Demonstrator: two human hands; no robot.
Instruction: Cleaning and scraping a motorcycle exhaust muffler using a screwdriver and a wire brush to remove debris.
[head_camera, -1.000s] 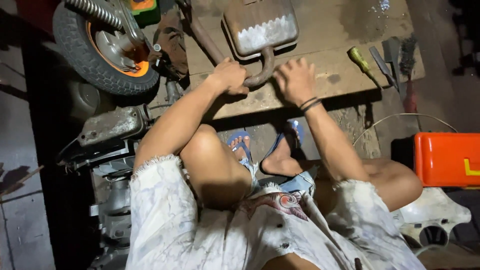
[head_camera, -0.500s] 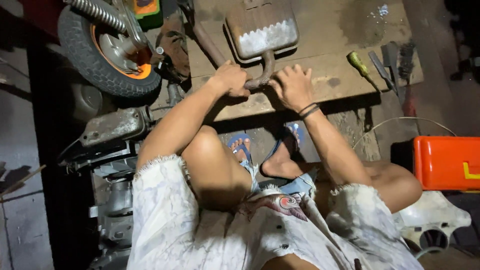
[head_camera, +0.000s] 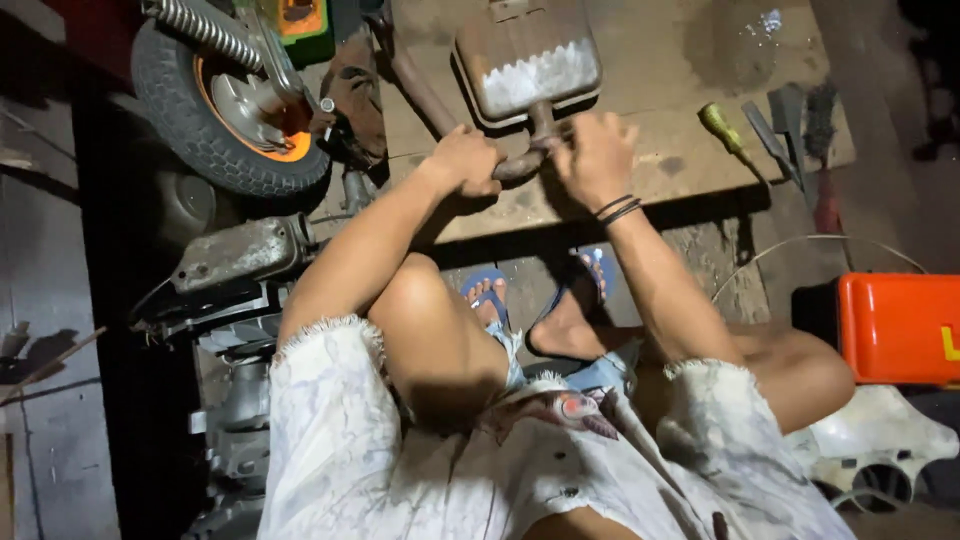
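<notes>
At the near edge of the wooden board (head_camera: 650, 170), both hands close on a rusty exhaust pipe (head_camera: 520, 165) where it curves out of the boxy muffler (head_camera: 528, 55). The left hand (head_camera: 465, 160) has its grip wrapped tight round the pipe's long run, which slants up and away towards the scooter. The right hand (head_camera: 597, 155) is pressed round the short neck just under the muffler, fingers curled over it; dark bands sit on that wrist. Held at both sides of the bend like this, the part seems steadied against the board, which takes its weight.

Beyond the right hand, well apart from it, a yellow-handled screwdriver (head_camera: 722, 125) and a few dark flat tools (head_camera: 785, 120) lie on the same board, within reach. To the left stands a scooter wheel (head_camera: 215, 110) with an orange hub and a coil spring above it, and below that a grey engine casing (head_camera: 240, 255). The person squats with feet in blue sandals (head_camera: 490, 290) on the floor just short of the board. An orange case (head_camera: 900, 325) sits at the right.
</notes>
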